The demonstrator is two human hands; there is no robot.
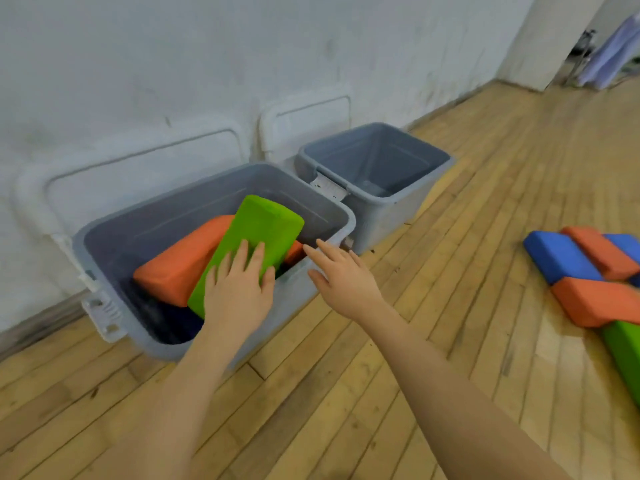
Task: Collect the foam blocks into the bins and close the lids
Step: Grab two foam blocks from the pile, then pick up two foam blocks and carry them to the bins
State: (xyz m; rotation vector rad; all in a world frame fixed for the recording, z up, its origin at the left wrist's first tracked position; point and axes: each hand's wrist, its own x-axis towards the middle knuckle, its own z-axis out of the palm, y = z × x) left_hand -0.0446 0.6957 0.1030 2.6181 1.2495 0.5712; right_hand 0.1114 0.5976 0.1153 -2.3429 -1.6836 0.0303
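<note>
Foam blocks are split between two places: a green block [254, 245] lies tilted in the near bin [322, 282], propped on an orange block [180, 258] with its long axis running from the near rim up toward the far wall, while a loose pile of blocks [585, 271] waits on the wooden floor [450, 341], well apart to the right. The left hand [237, 291] rests flat on the green block's lower end, fingers [242, 252] spread and pressing rather than gripping. The right hand [341, 273] hovers open and empty just over the bin's near rim, and is clearly the nearer one to the pile. A second bin [408, 197] beyond looks empty; both white lids [138, 174] lean against the wall, not yet closed.
</note>
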